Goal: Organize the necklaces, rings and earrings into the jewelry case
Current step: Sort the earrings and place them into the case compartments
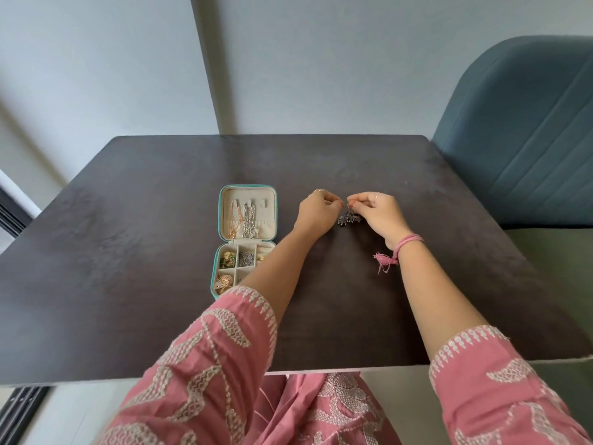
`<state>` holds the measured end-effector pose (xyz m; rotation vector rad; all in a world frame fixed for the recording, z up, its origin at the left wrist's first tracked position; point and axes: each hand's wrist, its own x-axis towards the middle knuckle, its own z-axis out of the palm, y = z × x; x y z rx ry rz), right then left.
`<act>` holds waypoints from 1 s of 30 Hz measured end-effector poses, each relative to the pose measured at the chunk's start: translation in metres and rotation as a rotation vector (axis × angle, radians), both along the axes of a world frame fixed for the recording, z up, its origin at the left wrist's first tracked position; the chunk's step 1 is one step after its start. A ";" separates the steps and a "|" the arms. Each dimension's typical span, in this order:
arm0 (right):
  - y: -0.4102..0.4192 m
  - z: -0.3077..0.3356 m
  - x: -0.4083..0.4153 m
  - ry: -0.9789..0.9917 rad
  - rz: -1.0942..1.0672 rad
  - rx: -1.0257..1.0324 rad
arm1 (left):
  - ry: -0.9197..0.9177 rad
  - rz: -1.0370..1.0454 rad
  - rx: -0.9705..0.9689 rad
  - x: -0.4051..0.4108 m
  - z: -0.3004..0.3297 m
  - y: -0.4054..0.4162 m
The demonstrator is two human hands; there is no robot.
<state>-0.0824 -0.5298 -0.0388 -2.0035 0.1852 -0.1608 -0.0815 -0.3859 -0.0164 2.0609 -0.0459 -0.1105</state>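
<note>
Two hands work mid-desk: left hand (316,209) and right hand (378,211) pinch, apparently, the hooks of light, fragile dark earrings (349,219); grip there.

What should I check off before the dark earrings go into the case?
1. Jewelry case lid open: ok.
2. Dark earrings held: right hand pinches their top; ok.
3. Left hand grip on them: cannot tell.
4. Free compartment: cannot tell, left forearm covers part of the tray.
5. Necklaces hung in the lid: ok.
6. Table path to the case unobstructed: ok.
</note>
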 end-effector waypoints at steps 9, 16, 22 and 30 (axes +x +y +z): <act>0.016 0.043 -0.035 -0.079 -0.005 0.364 | -0.175 0.067 -0.195 -0.022 0.031 0.029; 0.028 0.080 -0.060 -0.149 0.120 0.397 | -0.232 -0.087 -0.360 -0.053 0.067 0.066; 0.045 0.093 -0.075 -0.205 0.192 0.380 | -0.194 -0.091 -0.494 -0.070 0.074 0.092; 0.068 0.093 -0.085 -0.244 0.239 0.400 | -0.299 -0.069 -0.369 -0.080 0.070 0.124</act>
